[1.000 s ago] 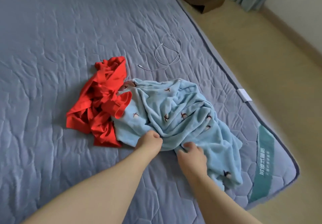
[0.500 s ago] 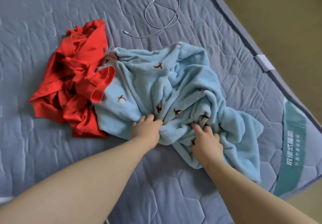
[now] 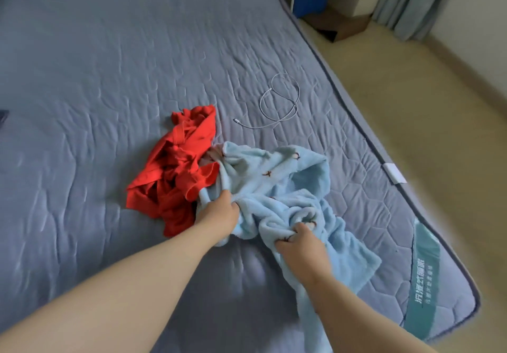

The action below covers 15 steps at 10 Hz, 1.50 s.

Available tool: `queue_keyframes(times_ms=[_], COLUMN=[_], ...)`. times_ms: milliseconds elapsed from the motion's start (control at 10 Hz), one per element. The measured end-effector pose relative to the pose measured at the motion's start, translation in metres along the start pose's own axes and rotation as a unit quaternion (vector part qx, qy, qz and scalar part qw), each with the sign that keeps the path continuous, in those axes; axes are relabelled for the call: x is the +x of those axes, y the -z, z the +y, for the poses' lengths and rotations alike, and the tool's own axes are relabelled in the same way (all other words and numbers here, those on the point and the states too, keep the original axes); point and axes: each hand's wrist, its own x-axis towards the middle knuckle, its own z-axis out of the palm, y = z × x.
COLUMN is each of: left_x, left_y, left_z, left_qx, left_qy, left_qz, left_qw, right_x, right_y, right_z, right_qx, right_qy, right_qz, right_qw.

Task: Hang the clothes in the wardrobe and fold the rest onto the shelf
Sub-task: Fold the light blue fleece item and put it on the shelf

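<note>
Soft, floppy blue garment (image 3: 277,188) is bunched in left hand (image 3: 218,211) and right hand (image 3: 297,238); seams are probably better grip points.

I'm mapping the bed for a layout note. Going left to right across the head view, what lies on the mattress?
Crumpled red garment → left hand → right hand, both gripping the fluffy light-blue patterned garment → white fabric tag at the mattress edge → teal printed label.
</note>
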Motion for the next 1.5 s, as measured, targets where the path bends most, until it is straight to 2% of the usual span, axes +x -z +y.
queue_keyframes(times_ms=[100, 200, 300, 400, 500, 600, 700, 800, 900, 1000, 1100, 1200, 1300, 1400, 1500], left_x=[-0.027, -0.062, -0.093, -0.128, -0.172, -0.226, -0.276, -0.329, -0.349, -0.369, -0.372, -0.378, -0.391, -0.393, -0.385], left_y=[0.056, 0.118, 0.184, 0.245, 0.315, 0.387, 0.449, 0.501, 0.547, 0.569, 0.595, 0.611, 0.614, 0.608, 0.594], left_z=[0.008, 0.014, 0.015, 0.019, 0.034, 0.051, 0.067, 0.072, 0.073, 0.067, 0.052, 0.048, 0.042, 0.024, 0.009], left_qx=[-0.064, -0.153, -0.234, -0.331, -0.472, -0.610, -0.696, -0.760, -0.778, -0.413, -0.293, -0.384, -0.687, -0.803, -0.707], left_qy=[-0.012, -0.013, 0.014, 0.017, 0.026, 0.025, -0.042, -0.143, -0.204, -0.147, -0.151, -0.157, -0.218, -0.261, -0.252], left_qz=[0.039, 0.113, 0.167, 0.178, 0.160, 0.103, 0.022, 0.005, 0.074, 0.368, 0.453, 0.440, 0.252, 0.058, 0.061], left_qw=[0.997, 0.982, 0.958, 0.926, 0.867, 0.785, 0.716, 0.634, 0.590, 0.820, 0.828, 0.796, 0.645, 0.533, 0.658], right_x=[-0.036, -0.076, -0.109, -0.142, -0.177, -0.220, -0.251, -0.286, -0.317, -0.345, -0.366, -0.376, -0.383, -0.392, -0.403], right_y=[0.020, 0.043, 0.075, 0.113, 0.156, 0.190, 0.219, 0.241, 0.253, 0.256, 0.254, 0.251, 0.257, 0.262, 0.265], right_z=[-0.044, -0.092, -0.141, -0.182, -0.227, -0.269, -0.308, -0.337, -0.362, -0.376, -0.387, -0.392, -0.397, -0.408, -0.424], right_qx=[0.044, 0.114, 0.154, 0.157, 0.184, 0.196, 0.226, 0.295, 0.347, 0.338, 0.254, 0.111, 0.178, 0.309, 0.406], right_qy=[0.021, 0.071, 0.116, 0.165, 0.208, 0.257, 0.299, 0.364, 0.427, 0.499, 0.522, 0.478, 0.456, 0.439, 0.420], right_qz=[0.019, 0.038, 0.064, 0.101, 0.134, 0.180, 0.213, 0.190, 0.107, 0.051, -0.036, 0.000, -0.002, -0.043, -0.073], right_qw=[0.999, 0.990, 0.979, 0.968, 0.951, 0.929, 0.902, 0.863, 0.828, 0.796, 0.813, 0.871, 0.872, 0.843, 0.808])
